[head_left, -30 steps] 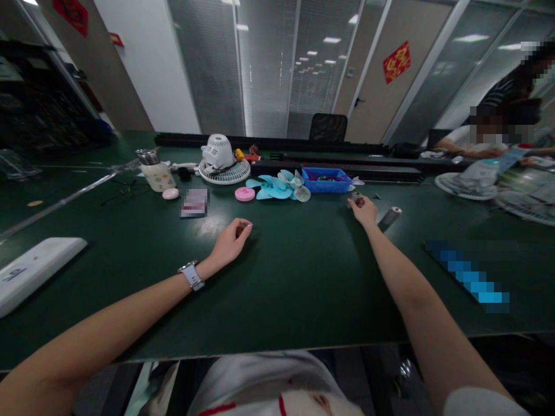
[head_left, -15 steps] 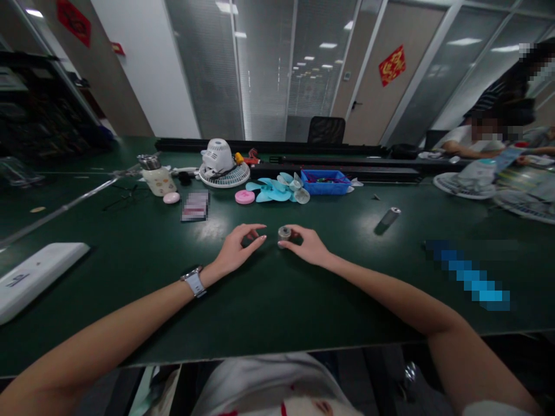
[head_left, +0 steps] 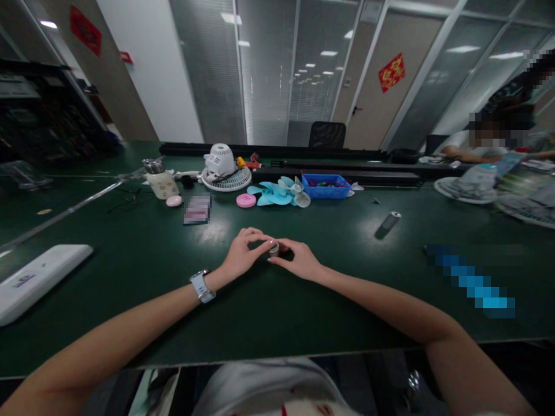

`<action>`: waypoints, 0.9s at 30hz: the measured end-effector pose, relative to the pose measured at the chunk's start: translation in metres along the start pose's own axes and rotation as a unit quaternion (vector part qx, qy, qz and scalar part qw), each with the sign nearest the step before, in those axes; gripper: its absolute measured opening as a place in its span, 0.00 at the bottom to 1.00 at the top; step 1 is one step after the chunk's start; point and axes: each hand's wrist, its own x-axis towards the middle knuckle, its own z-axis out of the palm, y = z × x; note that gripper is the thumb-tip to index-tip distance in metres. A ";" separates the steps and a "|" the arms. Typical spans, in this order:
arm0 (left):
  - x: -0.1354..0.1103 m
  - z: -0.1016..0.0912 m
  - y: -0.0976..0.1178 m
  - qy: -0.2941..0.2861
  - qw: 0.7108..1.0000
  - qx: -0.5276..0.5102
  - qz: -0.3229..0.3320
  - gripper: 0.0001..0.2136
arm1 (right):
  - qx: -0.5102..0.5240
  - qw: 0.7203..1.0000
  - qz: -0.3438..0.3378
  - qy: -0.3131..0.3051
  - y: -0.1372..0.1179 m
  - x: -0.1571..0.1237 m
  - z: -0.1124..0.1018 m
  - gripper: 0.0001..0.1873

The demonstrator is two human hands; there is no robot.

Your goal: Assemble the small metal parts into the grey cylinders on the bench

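Note:
A small grey metal cylinder (head_left: 274, 250) is between my two hands, low over the green tabletop or on it; I cannot tell which. My right hand (head_left: 302, 262) grips it from the right between thumb and fingers. My left hand (head_left: 241, 255), with a pale-strapped watch (head_left: 202, 286) on its wrist, reaches it from the left, thumb and fingertips closed at its top. The fingers partly hide the cylinder. Farther right, a silver can-like cylinder (head_left: 393, 219) stands on the table (head_left: 260, 323).
Beyond my hands lie a pink disc (head_left: 246, 200), light-blue fan blades (head_left: 277, 194), a blue bin (head_left: 326, 189) and a white fan part (head_left: 221, 162). A patterned bottle (head_left: 162, 182) stands left, a long white case (head_left: 41, 280) nearer. Another person sits at far right.
My left hand has moved right and closed at the top of the small metal cylinder. My right hand has brought the cylinder slightly left and nearer me.

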 end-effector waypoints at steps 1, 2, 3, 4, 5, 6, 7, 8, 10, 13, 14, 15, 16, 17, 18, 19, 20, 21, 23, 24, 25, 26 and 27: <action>-0.003 -0.003 -0.001 0.004 1.000 0.001 -0.006 0.13 | -0.004 1.000 -0.001 -0.001 0.000 0.000 0.001 0.25; -0.005 -0.007 -0.001 0.008 1.000 -0.001 -0.013 0.13 | -0.008 1.000 -0.001 -0.001 -0.001 0.000 0.001 0.25; -0.007 -0.009 -0.002 0.013 1.000 -0.002 -0.019 0.13 | -0.011 1.000 0.000 0.000 -0.001 0.000 0.002 0.25; -0.009 -0.011 -0.001 0.018 1.000 -0.004 -0.022 0.13 | -0.014 1.000 0.001 0.001 -0.001 0.000 0.002 0.24; -0.010 -0.013 -0.001 0.025 0.999 -0.003 -0.022 0.13 | -0.017 1.000 0.002 0.002 -0.001 0.000 0.003 0.24; -0.010 -0.014 0.001 0.031 0.999 -0.001 -0.019 0.13 | -0.020 1.000 0.002 0.003 -0.001 0.000 0.003 0.24; -0.009 -0.014 0.003 0.035 0.999 0.000 -0.013 0.12 | -0.023 1.000 0.002 0.002 -0.001 0.000 0.003 0.24; -0.008 -0.015 0.004 0.039 0.999 0.003 -0.005 0.12 | -0.025 1.000 0.003 0.002 -0.001 -0.001 0.003 0.24; -0.006 -0.017 0.007 0.051 0.999 0.010 0.011 0.12 | -0.027 1.000 0.005 -0.002 0.000 -0.001 0.003 0.25; -0.004 -0.023 0.003 0.054 0.997 0.045 0.024 0.12 | -0.026 1.000 0.005 -0.008 0.000 -0.002 0.000 0.24; -0.004 -0.025 -0.001 0.044 0.997 0.064 0.023 0.12 | -0.026 1.000 0.004 -0.011 0.001 -0.003 -0.001 0.24; -0.005 -0.026 -0.006 0.027 0.996 0.085 0.019 0.12 | -0.027 1.000 0.003 -0.013 0.001 -0.003 -0.001 0.24; -0.005 -0.026 -0.011 0.005 0.994 0.106 0.009 0.11 | -0.029 0.999 0.003 -0.014 0.001 -0.004 -0.002 0.24; -0.005 -0.026 -0.017 -0.016 0.992 0.122 -0.003 0.11 | -0.033 0.999 0.002 -0.015 0.001 -0.004 -0.002 0.24; -0.005 -0.026 -0.021 -0.037 0.990 0.136 -0.011 0.11 | -0.040 0.999 0.000 -0.013 0.001 -0.005 -0.002 0.24; -0.006 -0.025 -0.024 -0.054 0.988 0.147 -0.017 0.10 | -0.047 0.999 -0.002 -0.013 0.000 -0.006 -0.002 0.24; -0.006 -0.024 -0.026 -0.066 0.985 0.156 -0.020 0.10 | -0.054 0.998 -0.003 -0.012 -0.001 -0.006 -0.001 0.25; -0.006 -0.023 -0.027 -0.074 0.984 0.162 -0.021 0.11 | -0.059 0.998 -0.005 -0.011 -0.001 -0.007 0.000 0.25; -0.006 -0.022 -0.026 -0.079 0.983 0.163 -0.020 0.13 | -0.062 0.998 -0.006 0.000 -0.001 -0.007 -0.002 0.25; -0.006 -0.021 -0.025 -0.079 0.984 0.158 -0.021 0.15 | -0.061 0.998 -0.004 0.014 0.002 -0.005 -0.006 0.24; -0.006 -0.022 -0.023 -0.076 0.986 0.149 -0.024 0.18 | -0.062 0.997 -0.001 0.037 0.008 -0.003 -0.013 0.24; -0.006 -0.022 -0.022 -0.068 0.988 0.138 -0.031 0.20 | -0.067 0.995 0.006 0.068 0.016 0.000 -0.023 0.23; -0.006 -0.021 -0.022 -0.057 0.989 0.129 -0.039 0.21 | -0.078 0.991 0.020 0.108 0.027 0.004 -0.036 0.23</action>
